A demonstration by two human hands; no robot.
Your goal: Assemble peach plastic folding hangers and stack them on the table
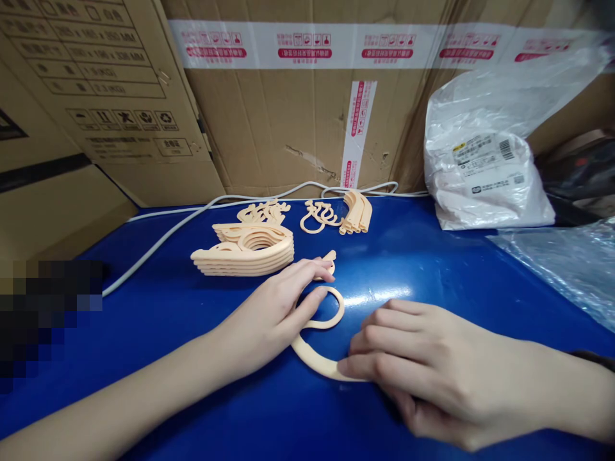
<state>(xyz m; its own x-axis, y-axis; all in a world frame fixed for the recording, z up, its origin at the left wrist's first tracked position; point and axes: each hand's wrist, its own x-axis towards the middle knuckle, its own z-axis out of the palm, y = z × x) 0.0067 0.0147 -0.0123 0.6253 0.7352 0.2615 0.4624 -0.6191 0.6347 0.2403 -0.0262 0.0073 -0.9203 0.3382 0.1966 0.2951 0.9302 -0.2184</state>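
Right hand (423, 365): fingers closed on a cream curved piece (317, 362), located over the blue surface (259, 422). Left hand (281, 304): thumb on the cream ring (341, 306) beside that piece; whether it grips cannot be told. Hands apart from each other. Behind: stack (245, 264) at left, strips (358, 214) near the carton (288, 115), white bag (485, 186) far right

Bright middle, dimmer corners
White glare streaks the blue tabletop (394, 264) (soft-edged); upper-left carton print (96, 57) looks smeared, and pixel blocks (43, 314) mask the left edge.
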